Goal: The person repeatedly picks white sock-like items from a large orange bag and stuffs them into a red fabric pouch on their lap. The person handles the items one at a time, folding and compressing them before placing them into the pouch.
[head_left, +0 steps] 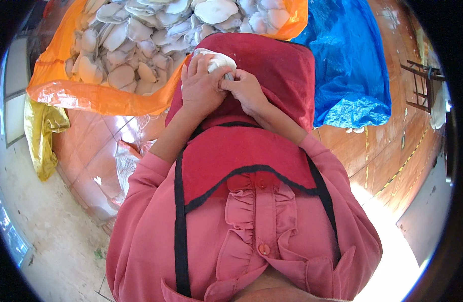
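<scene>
Watching two bare hands work one white, rounded piece (222,61), held just above the lap on a dark red apron (282,70). Left hand (204,90) has it grasped from the left, fingers extended along its side, thumb laid across toward the right. Right hand (247,91) pinches its lower right edge with the fingertips, close against the left thumb; exact finger contact is partly hidden. Beyond the grip and to its left, a heap of pale, flat, rounded pieces (136,53) sits on an orange sheet (105,98), whose near corner reaches almost to the left hand. Right of the grip, past the apron, a crumpled blue sheet (350,55) covers part of the tiled floor (365,151). Farther left of the grip, well apart, a yellow bag (42,133) hangs limp. Far right, a dark rack-like frame (422,86).
</scene>
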Available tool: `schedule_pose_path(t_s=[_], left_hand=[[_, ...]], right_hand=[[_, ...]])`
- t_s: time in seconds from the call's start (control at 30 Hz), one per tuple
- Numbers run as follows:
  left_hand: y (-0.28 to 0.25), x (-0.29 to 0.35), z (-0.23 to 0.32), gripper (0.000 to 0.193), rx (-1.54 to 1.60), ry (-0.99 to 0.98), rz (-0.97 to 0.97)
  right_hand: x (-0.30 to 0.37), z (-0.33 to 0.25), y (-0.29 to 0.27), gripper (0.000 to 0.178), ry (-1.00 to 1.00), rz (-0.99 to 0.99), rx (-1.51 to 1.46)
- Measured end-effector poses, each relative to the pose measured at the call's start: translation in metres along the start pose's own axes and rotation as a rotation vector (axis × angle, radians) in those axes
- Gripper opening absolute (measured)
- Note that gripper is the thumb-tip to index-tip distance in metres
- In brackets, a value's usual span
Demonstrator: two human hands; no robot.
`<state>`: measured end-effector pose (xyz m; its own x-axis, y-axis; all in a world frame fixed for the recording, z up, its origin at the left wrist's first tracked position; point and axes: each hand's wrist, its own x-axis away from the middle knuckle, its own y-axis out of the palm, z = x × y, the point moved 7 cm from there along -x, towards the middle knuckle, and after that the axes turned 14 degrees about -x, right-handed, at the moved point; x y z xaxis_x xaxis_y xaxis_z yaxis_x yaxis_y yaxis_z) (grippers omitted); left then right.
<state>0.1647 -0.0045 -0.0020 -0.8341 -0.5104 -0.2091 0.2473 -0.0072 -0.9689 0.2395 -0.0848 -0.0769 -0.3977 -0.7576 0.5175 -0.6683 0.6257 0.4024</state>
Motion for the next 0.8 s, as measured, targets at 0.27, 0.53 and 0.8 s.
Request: schedule_pose_path(t_s=[0.27,0.53,0.8], left_hand=[[0.000,0.015,-0.025,0.040,0.070,0.105,-0.053],[0.020,-0.004,-0.040,0.048,0.244,-0.005,-0.167],[0.016,-0.013,-0.035,0.063,0.349,0.259,-0.120]], right_hand=[[0.011,-0.002,0.020,0.016,0.034,-0.080,-0.095],[-0.009,-0.004,0.012,0.019,0.051,-0.043,-0.240],[-0.009,0.000,0.002,0.017,0.162,-0.018,-0.387]])
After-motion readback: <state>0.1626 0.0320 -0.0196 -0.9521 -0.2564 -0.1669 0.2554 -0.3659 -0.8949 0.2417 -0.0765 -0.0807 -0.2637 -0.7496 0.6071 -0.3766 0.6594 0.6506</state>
